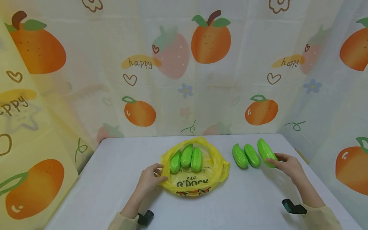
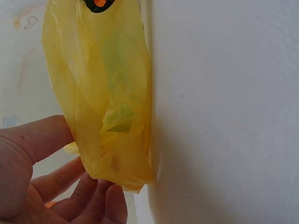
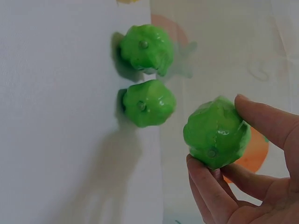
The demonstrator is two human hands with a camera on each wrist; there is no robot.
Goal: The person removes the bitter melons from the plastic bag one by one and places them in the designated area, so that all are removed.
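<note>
A yellow plastic bag [image 1: 214, 179] lies with its mouth spread wide, and three green cucumbers [image 1: 186, 155] rest inside it. My left hand [image 1: 150, 177] holds the left rim of the bag; the left wrist view shows the thumb on one side of the film [image 2: 100, 154] and the fingers on the other. To the right, my right hand [image 1: 287, 164] pinches a glossy green cucumber [image 1: 265, 150] between thumb and fingers. In the right wrist view this cucumber [image 3: 217, 135] is raised off the table. Two more cucumbers [image 1: 240, 156] lie side by side just left of it.
The table [image 1: 115, 179] has a white top. Behind it and at both sides hangs a curtain [image 1: 212, 83] printed with fruit. Dark straps [image 1: 294, 207] sit on both wrists.
</note>
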